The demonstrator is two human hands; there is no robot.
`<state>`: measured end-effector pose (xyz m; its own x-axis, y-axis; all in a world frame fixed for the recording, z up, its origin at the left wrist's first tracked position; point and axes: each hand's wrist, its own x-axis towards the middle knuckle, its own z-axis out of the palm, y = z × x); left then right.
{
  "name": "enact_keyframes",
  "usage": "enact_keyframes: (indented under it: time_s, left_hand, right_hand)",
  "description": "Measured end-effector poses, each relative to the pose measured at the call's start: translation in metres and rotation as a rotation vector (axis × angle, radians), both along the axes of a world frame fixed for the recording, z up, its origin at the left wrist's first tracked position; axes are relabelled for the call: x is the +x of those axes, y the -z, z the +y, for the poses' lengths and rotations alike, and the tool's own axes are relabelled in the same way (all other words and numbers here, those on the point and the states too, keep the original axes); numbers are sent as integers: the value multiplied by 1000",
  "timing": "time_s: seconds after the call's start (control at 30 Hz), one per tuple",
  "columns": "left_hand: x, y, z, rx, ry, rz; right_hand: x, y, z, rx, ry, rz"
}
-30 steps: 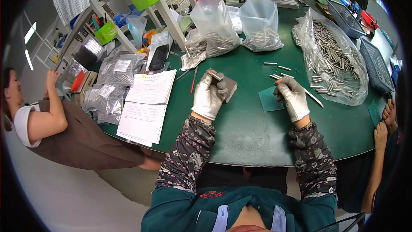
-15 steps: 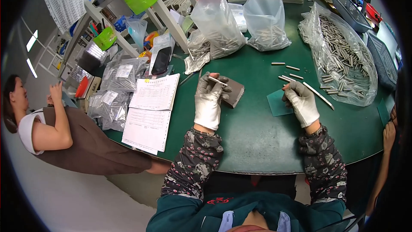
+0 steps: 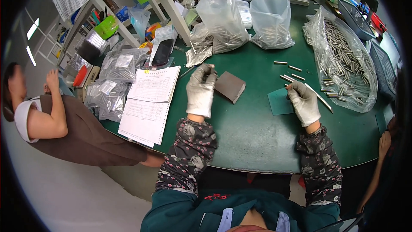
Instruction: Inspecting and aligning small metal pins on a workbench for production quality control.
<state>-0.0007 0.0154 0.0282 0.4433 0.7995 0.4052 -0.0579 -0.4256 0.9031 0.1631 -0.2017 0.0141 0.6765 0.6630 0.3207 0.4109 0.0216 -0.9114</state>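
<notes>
My left hand point(image 3: 201, 92), in a grey-white work glove, is raised above the green table beside a brown abrasive-looking block point(image 3: 231, 87). Its fingers are curled together; whatever lies in them is hidden. On the right, my gloved right hand point(image 3: 304, 104) has its fingertips pinched over the edge of a small green sheet point(image 3: 281, 102). I cannot make out what is in that pinch. Just beyond it lie several loose metal pins point(image 3: 295, 68), and a long pale strip point(image 3: 318, 98) slants past the hand.
An open plastic bag point(image 3: 358, 66) spills many metal pins at the right. Two upright bags of pins point(image 3: 223, 23) stand at the back. Papers point(image 3: 148, 103), a phone point(image 3: 162, 52) and packed bags point(image 3: 115, 79) lie left. A person point(image 3: 71, 124) is at the left; another person's hand point(image 3: 384, 142) is right.
My left hand has moved left, away from the brown block, and the metal pin seen in its fingers no longer shows. My right hand has stayed in nearly the same place.
</notes>
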Motion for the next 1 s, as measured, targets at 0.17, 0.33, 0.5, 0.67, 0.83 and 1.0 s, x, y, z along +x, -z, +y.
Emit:
enact_keyframes:
  time_s: [0.17,0.33,0.5,0.67,0.83,1.0]
  left_hand:
    - [-26,-12,58,458,-328,546]
    - [-26,-9,71,534,-402,940]
    - [-21,3,77,581,-420,1089]
    - [-31,-4,79,530,-456,932]
    - [-31,-17,64,435,-356,798]
    - [-14,-7,9,599,-66,545]
  right_hand:
    - [-2,-11,-3,45,53,-202]
    - [-5,-18,-1,-8,54,-400]
    - [-5,-20,-3,-13,57,-396]
    - [-4,-19,-6,8,97,-412]
    - [-3,-21,-6,34,115,-385]
    - [3,-20,-6,18,120,-437]
